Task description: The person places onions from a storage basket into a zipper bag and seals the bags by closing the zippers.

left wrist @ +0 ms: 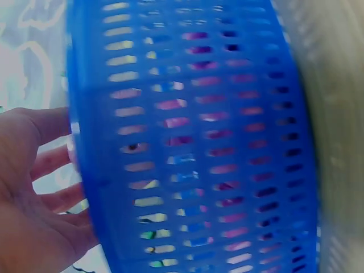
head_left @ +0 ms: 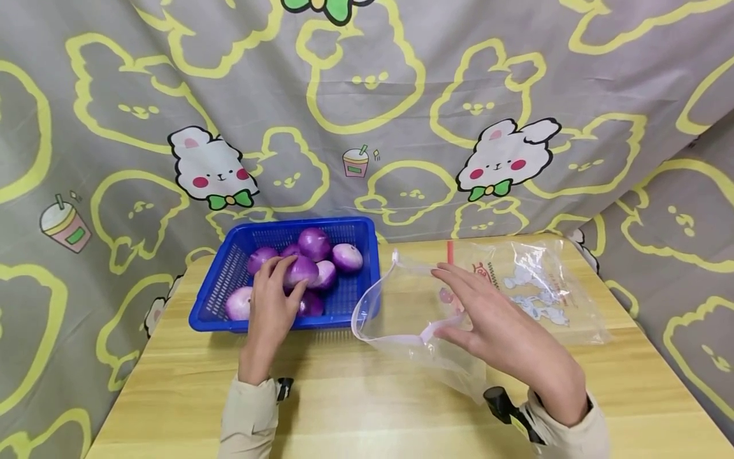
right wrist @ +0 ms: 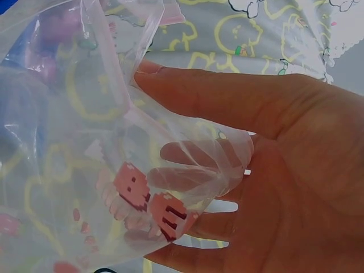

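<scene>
In the head view my left hand [head_left: 272,299] reaches into the blue basket [head_left: 197,319] and grips a purple onion [head_left: 302,270] between thumb and fingers. Several other onions lie around it, among them a paler one [head_left: 346,257] at the right. The left wrist view shows the slotted basket wall [left wrist: 187,131], with the left hand [left wrist: 34,193] past its rim and the onion mostly hidden. A clear zip bag [head_left: 395,357] stands with its mouth spread beside the basket. My right hand [head_left: 487,312] holds its edge, thumb at the zip strip [right wrist: 114,62] and some fingers behind the printed plastic.
Another clear bag [head_left: 539,293] with printed figures and a red strip lies flat at the right of the wooden table [head_left: 344,408]. A grey curtain [head_left: 401,95] with cartoon outlines hangs close behind the table and at its sides.
</scene>
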### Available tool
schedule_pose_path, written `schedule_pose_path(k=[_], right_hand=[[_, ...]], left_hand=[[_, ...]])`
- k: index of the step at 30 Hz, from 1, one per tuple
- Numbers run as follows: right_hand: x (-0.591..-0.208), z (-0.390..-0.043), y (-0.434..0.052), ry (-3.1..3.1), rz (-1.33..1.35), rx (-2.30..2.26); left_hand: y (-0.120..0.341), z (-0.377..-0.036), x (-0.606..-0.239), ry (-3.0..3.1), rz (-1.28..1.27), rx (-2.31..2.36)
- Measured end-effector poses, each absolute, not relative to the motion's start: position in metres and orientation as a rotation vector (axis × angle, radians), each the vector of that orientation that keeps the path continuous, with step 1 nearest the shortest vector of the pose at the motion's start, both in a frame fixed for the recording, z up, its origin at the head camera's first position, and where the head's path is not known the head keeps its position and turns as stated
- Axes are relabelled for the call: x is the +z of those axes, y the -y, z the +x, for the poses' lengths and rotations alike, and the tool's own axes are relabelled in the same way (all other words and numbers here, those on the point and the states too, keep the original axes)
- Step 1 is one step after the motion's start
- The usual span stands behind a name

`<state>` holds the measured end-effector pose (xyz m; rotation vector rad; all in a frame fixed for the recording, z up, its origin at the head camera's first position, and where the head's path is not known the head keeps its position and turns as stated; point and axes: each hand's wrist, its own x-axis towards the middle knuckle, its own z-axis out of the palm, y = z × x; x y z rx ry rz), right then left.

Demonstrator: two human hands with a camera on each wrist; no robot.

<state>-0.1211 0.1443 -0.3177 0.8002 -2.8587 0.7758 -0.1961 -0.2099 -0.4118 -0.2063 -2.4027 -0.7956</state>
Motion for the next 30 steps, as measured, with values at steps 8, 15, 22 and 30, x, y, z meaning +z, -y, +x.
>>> schedule_pose_path(k=[8,15,22,30], right_hand=[[-0.319,-0.121,-0.146,2.867,0.793,0.777],[-0.32,-0.121,-0.146,2.853,0.807,0.775],[-0.319,-0.123,-0.145,2.848,0.815,0.77],[-0.319,-0.124,-0.145,2.835,0.812,0.777]], left_hand=[[0.203,-0.187,-0.395,2.312,-0.278,-0.877],[0.199,-0.183,-0.385,2.29,-0.337,-0.922],[0.192,-0.176,-0.376,2.281,-0.36,-0.941],[0.184,-0.17,-0.368,2.247,-0.403,-0.954]])
